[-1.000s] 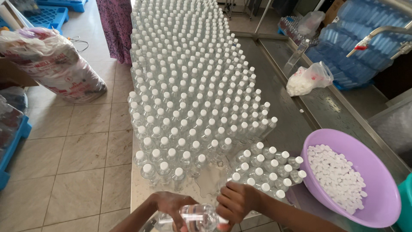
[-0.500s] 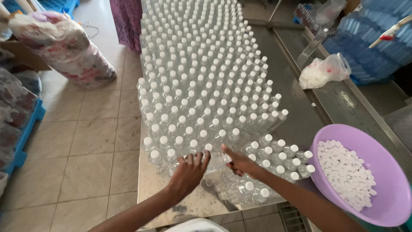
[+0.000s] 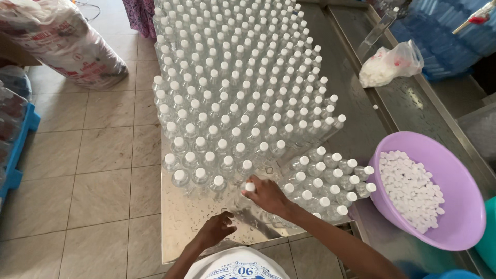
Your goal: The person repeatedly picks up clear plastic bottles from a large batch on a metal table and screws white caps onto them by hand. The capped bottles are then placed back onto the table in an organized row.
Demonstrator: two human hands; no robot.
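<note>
Several clear plastic bottles with white caps [image 3: 235, 98] stand packed on a wet steel table [image 3: 181, 227]. My right hand [image 3: 264, 195] grips a capped bottle [image 3: 248, 190] at the near edge of the crowd, fingers around its cap. My left hand [image 3: 217, 228] hangs lower, just over the wet bare tabletop, fingers curled and holding nothing that I can see. A smaller cluster of capped bottles [image 3: 330, 178] stands just right of my right hand.
A purple bowl [image 3: 454, 227] with loose white caps sits at the right. A plastic bag of caps [image 3: 387, 64] lies on the steel counter behind it. A big filled sack [image 3: 62, 44] rests on the tiled floor at left, beside a blue crate [image 3: 18, 150].
Both hands moved forward from my body to the near bottles. The right hand now closes on a bottle's cap; the left hand has drawn back and down.
</note>
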